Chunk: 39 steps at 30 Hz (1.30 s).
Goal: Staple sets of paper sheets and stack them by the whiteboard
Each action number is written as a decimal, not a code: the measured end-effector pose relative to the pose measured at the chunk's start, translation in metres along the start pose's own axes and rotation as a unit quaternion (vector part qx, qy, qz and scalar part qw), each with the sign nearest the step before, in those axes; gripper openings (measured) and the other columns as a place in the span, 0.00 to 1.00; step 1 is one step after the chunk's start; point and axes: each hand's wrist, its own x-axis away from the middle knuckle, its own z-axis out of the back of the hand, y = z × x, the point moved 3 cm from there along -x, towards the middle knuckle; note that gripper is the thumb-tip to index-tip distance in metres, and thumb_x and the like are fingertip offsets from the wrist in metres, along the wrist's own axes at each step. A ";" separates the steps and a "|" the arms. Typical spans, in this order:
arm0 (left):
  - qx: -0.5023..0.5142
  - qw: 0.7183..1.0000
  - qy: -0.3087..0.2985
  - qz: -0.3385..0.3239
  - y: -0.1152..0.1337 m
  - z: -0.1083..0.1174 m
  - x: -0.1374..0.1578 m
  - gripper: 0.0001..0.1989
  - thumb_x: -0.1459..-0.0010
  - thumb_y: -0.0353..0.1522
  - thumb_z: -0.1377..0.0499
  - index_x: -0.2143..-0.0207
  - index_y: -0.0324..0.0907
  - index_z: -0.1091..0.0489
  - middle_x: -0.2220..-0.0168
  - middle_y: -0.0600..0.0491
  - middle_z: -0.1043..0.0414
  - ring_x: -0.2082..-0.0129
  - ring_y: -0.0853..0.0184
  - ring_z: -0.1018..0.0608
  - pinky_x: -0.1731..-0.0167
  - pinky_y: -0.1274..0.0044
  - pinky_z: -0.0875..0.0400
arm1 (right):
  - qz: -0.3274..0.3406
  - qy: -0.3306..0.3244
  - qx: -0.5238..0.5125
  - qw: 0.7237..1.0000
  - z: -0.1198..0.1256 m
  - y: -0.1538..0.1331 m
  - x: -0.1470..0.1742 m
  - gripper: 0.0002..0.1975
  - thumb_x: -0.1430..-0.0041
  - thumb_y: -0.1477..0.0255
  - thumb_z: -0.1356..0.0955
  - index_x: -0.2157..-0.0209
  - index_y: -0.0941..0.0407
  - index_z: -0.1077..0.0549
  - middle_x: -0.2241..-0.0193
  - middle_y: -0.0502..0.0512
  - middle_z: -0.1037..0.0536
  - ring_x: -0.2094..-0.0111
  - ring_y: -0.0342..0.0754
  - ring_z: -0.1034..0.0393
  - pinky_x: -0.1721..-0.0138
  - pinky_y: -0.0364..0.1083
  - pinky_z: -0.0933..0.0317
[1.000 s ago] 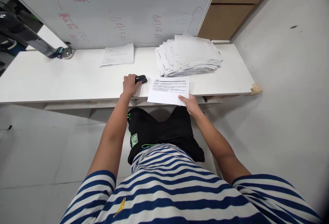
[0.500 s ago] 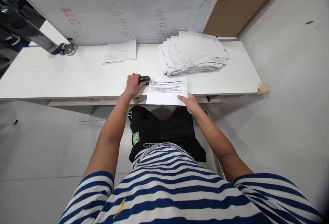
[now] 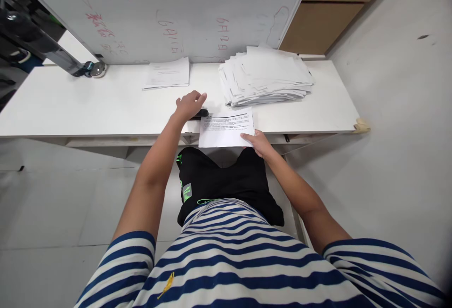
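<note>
My right hand [image 3: 260, 143] pinches the lower right corner of a printed paper [image 3: 226, 136], thumb on top. How many sheets it has cannot be made out. The paper's upper left corner lies at the front end of a black stapler [image 3: 202, 113] on the white desk. Over the stapler's body hovers or rests my left hand [image 3: 189, 104], fingers stretched apart and not wrapped round it. Most of the stapler is hidden under that hand, so I cannot tell whether the palm touches it.
A tall messy stack of papers [image 3: 266, 75] stands at the back right of the desk [image 3: 120, 105]. A smaller pile of sheets [image 3: 167, 73] lies back left. A clear vacuum-like tube [image 3: 65, 58] leans at far left. Behind the desk rises a whiteboard [image 3: 197, 11] with red writing.
My left hand has let go of the stapler and risen above it, fingers spreading. The paper has shifted slightly left, its corner now meeting the stapler's front end.
</note>
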 end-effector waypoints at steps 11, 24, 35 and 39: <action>-0.010 0.995 0.044 0.089 -0.006 -0.051 0.003 0.25 0.38 0.51 0.46 0.47 0.46 0.30 0.42 0.38 0.30 0.29 0.39 0.48 0.33 0.44 0.60 | -0.017 0.003 -0.016 1.000 -0.004 0.004 0.013 0.25 0.53 0.60 0.21 0.56 0.59 0.21 0.50 0.64 0.18 0.61 0.56 0.21 0.67 0.53 0.23; -0.015 0.995 0.058 0.080 0.007 -0.040 0.003 0.15 0.35 0.46 0.43 0.57 0.45 0.27 0.51 0.42 0.24 0.40 0.46 0.30 0.37 0.51 0.43 | -0.022 0.014 -0.029 0.999 -0.014 0.015 0.017 0.26 0.54 0.59 0.21 0.55 0.58 0.21 0.48 0.63 0.19 0.53 0.61 0.21 0.58 0.58 0.22; -0.108 0.991 -0.049 -0.065 -0.015 0.009 0.056 0.21 0.40 0.46 0.40 0.48 0.48 0.29 0.47 0.42 0.27 0.44 0.47 0.29 0.42 0.58 0.38 | -0.020 0.028 -0.032 0.999 -0.008 0.002 0.010 0.19 0.52 0.63 0.22 0.60 0.58 0.20 0.53 0.63 0.16 0.60 0.58 0.20 0.63 0.56 0.22; -0.118 0.992 -0.037 -0.034 -0.030 0.002 0.057 0.22 0.38 0.45 0.42 0.45 0.49 0.30 0.47 0.41 0.29 0.45 0.45 0.30 0.44 0.57 0.37 | -0.001 0.039 -0.023 0.999 0.012 -0.015 0.011 0.22 0.58 0.64 0.20 0.60 0.59 0.19 0.55 0.61 0.16 0.55 0.59 0.20 0.48 0.59 0.26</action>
